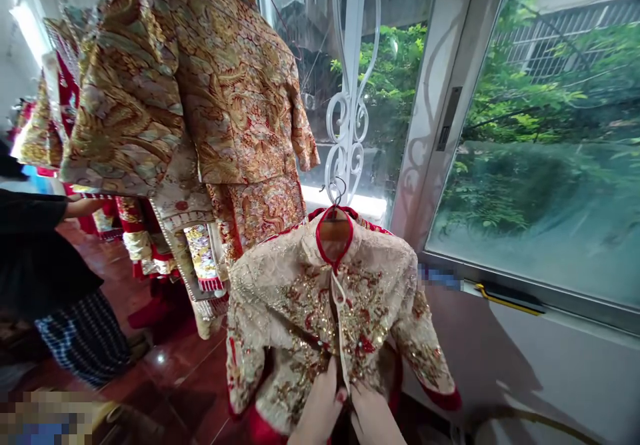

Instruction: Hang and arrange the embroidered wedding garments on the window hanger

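Observation:
A cream embroidered jacket [305, 298] with gold sequins and red trim hangs in front of me, its red-edged collar at the top. Both of my hands are at its lower front opening. My left hand [320, 401] is closed on the left edge of the opening. Close beside it, my right hand [373, 415] grips the right edge, where a pale cord [342, 338] runs down from the collar. The fingertips are partly hidden in the cloth. Above the collar shows a wire hanger hook [339, 191].
Large gold brocade garments [235, 91] hang to the left, with more clothes on a rack behind them. A person in a dark top [40, 251] stands at far left. A window [540, 151] fills the right side; on its sill lies a yellow-and-black tool [507, 298].

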### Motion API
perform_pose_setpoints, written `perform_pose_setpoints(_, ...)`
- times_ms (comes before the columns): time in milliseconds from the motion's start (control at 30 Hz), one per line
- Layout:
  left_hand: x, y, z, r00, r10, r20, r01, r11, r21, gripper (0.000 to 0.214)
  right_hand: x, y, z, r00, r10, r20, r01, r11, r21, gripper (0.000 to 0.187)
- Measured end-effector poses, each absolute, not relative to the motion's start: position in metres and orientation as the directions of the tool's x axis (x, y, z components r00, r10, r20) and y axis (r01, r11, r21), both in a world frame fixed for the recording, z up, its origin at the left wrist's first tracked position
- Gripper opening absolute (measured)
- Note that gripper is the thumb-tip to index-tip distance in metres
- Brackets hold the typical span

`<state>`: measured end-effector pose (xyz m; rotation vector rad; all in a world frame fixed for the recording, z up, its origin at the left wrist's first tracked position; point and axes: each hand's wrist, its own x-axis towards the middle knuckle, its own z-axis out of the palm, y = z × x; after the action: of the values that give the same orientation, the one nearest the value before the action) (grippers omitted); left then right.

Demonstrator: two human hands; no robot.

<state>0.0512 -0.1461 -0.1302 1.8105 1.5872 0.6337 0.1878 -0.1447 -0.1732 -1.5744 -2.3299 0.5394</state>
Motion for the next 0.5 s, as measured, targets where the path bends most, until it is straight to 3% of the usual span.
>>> perform_pose_setpoints(133,0.040,-0.145,-0.135,0.198,0.980,-0.030,0.571,-0.091,0.816,0.050,0.188,-0.135,-0.147,-0.464,0.885,-0.027,0.713,0.356,-0.605,0.038)
perform_pose_setpoints(333,0.043,-0.125,-0.128,0.084,0.996,0.028,0.419,-0.060,0.906,0.058,0.184,-0.130,-0.140,-0.463,0.885,-0.049,0.688,0.324,-0.650,0.032)
perform_pose_setpoints(500,0.040,-0.123,-0.125,0.003,0.997,0.073,0.269,-0.071,0.960,0.036,0.165,-0.130,-0.146,-0.315,0.949,0.017,0.671,0.236,-0.703,0.033)
